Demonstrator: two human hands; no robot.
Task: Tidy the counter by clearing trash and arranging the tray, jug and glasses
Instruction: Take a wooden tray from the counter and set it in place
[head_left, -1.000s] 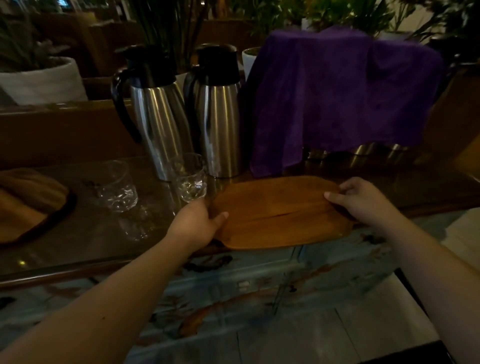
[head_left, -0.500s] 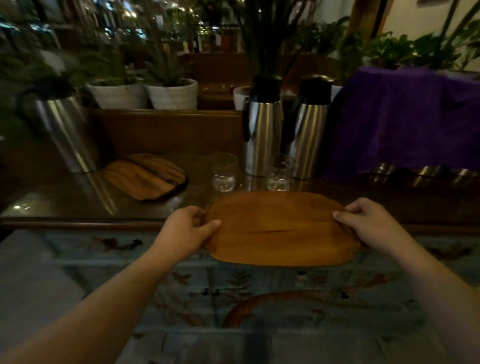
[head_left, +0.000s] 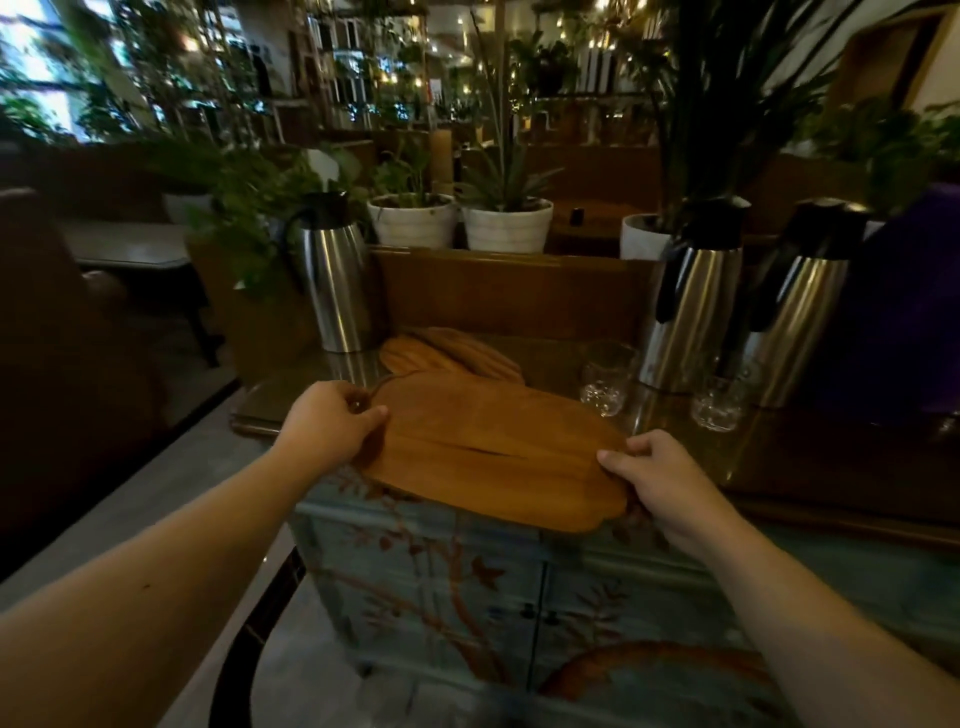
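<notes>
Carried leftward since a second ago, the flat oval wooden tray (head_left: 493, 452) now overhangs the glossy dark tabletop (head_left: 810, 457) edge, near two clear glasses (head_left: 605, 387). Left hand (head_left: 332, 423) and right hand (head_left: 670, 483) grip opposite ends. It looks stiff and light; end holds suit.
</notes>
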